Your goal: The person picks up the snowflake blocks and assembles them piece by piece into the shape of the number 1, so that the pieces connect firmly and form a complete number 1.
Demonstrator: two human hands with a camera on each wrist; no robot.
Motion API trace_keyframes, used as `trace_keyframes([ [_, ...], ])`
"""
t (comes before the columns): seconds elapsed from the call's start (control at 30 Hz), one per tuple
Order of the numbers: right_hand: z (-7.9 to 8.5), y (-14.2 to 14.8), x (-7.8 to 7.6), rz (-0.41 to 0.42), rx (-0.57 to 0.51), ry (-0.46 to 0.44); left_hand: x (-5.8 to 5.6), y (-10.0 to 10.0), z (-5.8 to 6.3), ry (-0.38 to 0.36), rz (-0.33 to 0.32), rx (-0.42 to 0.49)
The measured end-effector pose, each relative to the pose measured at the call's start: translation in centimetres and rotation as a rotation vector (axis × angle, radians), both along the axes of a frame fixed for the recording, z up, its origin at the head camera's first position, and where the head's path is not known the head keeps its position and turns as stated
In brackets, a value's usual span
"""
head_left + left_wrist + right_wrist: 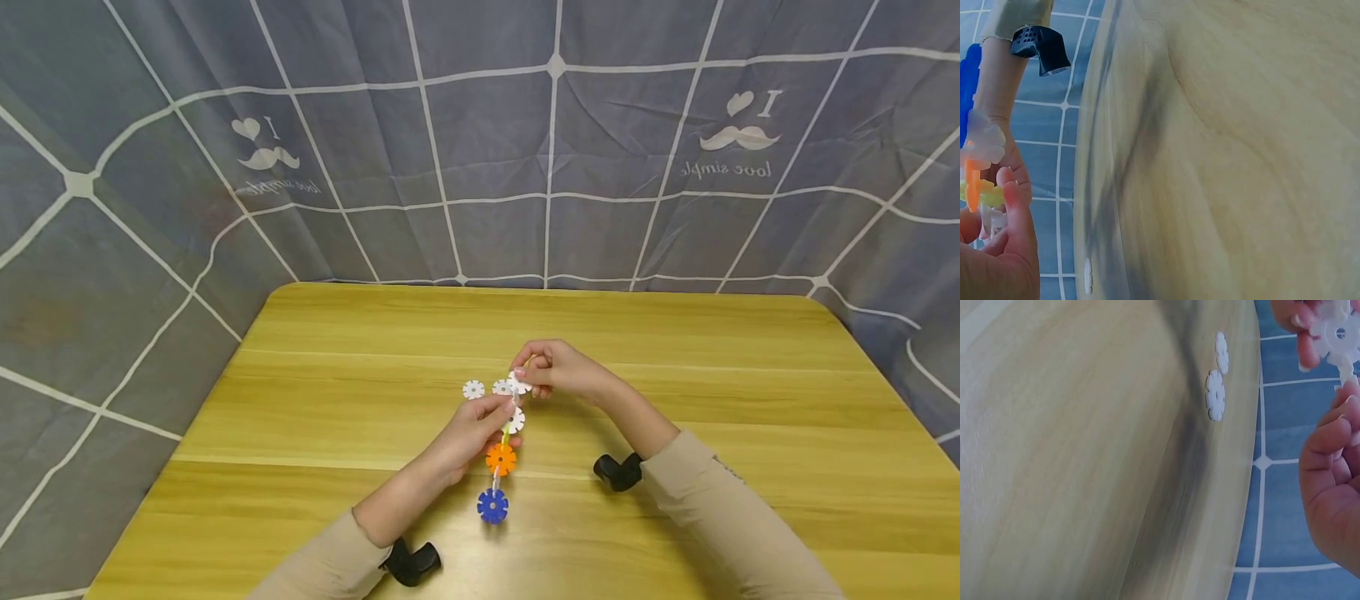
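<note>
A chain of interlocking notched plastic discs hangs between the two hands, with a blue disc [492,506] at its lower end. Above that come a whitish disc seen edge-on, an orange disc [501,459], a yellow disc [991,195] and a white disc [1340,332]. My left hand [477,429] pinches the chain near its white and yellow discs. At the upper end, my right hand [562,368] pinches another white disc [519,383] between thumb and fingers, right against the chain. Fingers partly hide where these pieces meet.
Two loose white discs lie on the wooden table [337,350] beyond the hands, one the left loose disc [473,389], the other the right loose disc [501,387]. Black wrist cameras sit on both forearms. A grey gridded curtain [495,150] surrounds the table's far side.
</note>
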State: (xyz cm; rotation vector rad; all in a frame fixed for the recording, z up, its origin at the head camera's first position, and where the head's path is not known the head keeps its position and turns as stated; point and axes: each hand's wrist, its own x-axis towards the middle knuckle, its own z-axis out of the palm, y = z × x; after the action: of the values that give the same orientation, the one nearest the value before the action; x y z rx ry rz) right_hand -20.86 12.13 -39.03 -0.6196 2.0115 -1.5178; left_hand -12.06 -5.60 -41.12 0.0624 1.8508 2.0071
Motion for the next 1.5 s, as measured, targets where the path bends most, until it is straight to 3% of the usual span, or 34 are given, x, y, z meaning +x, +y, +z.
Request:
trace_keyframes([
  [0.27, 0.3, 0.3, 0.1, 0.085, 0.017, -0.028, 0.4, 0.1, -0.4, 0.047, -0.036, -0.012],
  [0.5, 0.8, 0.4, 0.1, 0.161, 0.035, -0.055, 0.7, -0.3, 0.0, 0.104, -0.113, 0.008],
  [0.6, 1.0, 0.5, 0.2, 0.159, 0.030, -0.067, 0.8, -0.1, 0.1, 0.094, -0.103, 0.015],
  [0.87, 0.9, 0.4, 0.9, 0.099, -0.016, -0.055, 0.9, 0.5, 0.1, 0.037, -0.013, -0.001],
  [1.13, -0.2, 0.1, 1.7, -0.021, -0.065, -0.069, 1.1, 0.5, -0.2, 0.056, 0.038, -0.005],
  [1.3, -0.2, -0.2, 2.2, -0.081, -0.054, -0.024, 1.0, 0.5, -0.2, 0.052, 0.062, -0.006],
  [1.5, -0.2, -0.7, 2.5, -0.157, -0.092, 0.004, 0.8, 0.3, -0.2, 0.098, 0.110, 0.008],
])
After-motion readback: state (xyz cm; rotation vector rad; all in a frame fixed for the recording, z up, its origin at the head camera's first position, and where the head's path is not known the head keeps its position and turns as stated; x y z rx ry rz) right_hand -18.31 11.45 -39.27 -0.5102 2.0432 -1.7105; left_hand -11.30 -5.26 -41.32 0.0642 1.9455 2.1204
